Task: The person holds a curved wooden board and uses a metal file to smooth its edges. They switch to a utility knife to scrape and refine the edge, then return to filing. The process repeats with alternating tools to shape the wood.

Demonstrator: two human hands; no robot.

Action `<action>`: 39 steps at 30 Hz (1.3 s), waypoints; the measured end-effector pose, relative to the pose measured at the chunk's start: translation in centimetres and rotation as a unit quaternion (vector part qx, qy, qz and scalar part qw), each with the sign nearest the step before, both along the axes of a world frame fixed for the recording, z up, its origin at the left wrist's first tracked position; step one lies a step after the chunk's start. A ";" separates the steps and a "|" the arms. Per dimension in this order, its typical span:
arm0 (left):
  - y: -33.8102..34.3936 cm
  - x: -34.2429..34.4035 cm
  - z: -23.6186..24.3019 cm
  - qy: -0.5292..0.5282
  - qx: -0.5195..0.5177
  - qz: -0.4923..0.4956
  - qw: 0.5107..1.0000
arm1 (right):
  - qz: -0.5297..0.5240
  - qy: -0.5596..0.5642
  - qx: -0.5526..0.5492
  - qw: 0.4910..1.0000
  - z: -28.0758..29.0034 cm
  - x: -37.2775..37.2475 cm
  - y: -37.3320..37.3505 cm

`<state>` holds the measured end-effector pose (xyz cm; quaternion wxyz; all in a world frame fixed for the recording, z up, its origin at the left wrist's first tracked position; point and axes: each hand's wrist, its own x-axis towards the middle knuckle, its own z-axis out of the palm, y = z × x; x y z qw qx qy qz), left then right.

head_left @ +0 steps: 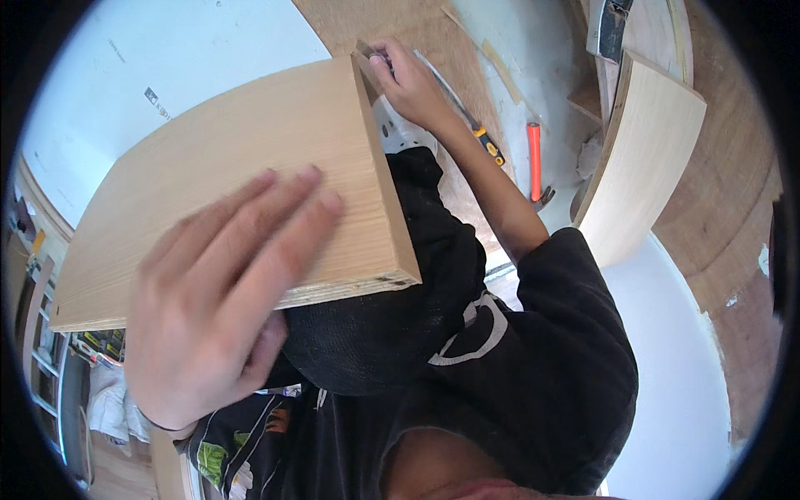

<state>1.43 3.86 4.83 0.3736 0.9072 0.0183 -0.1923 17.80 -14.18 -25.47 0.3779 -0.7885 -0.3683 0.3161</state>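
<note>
A light wood-faced plywood panel (242, 142) lies tilted in front of me, over my dark-clothed legs. My left hand (225, 292) is spread on its face near the front edge, fingers stretched out and slightly blurred. The thumb hangs below that edge, where the plies show. At the panel's far right corner my right hand (408, 87) is closed around a small flat tool (363, 50). Its brownish tip sticks out past the fingers beside the panel's edge; the rest is hidden, so its exact kind does not show.
Right of the panel lie a long tool with a yellow-and-black handle (490, 147) and a hammer with an orange handle (534, 158). A second wood-faced board (650, 158) leans farther right. A white sheet (200, 50) is behind the panel; a ladder-like frame (46, 367) stands at left.
</note>
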 end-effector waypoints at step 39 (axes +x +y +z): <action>-1.1 -0.7 -1.3 -0.078 0.172 -0.018 0.982 | 0.013 -0.067 -0.049 0.996 -4.3 -0.9 2.4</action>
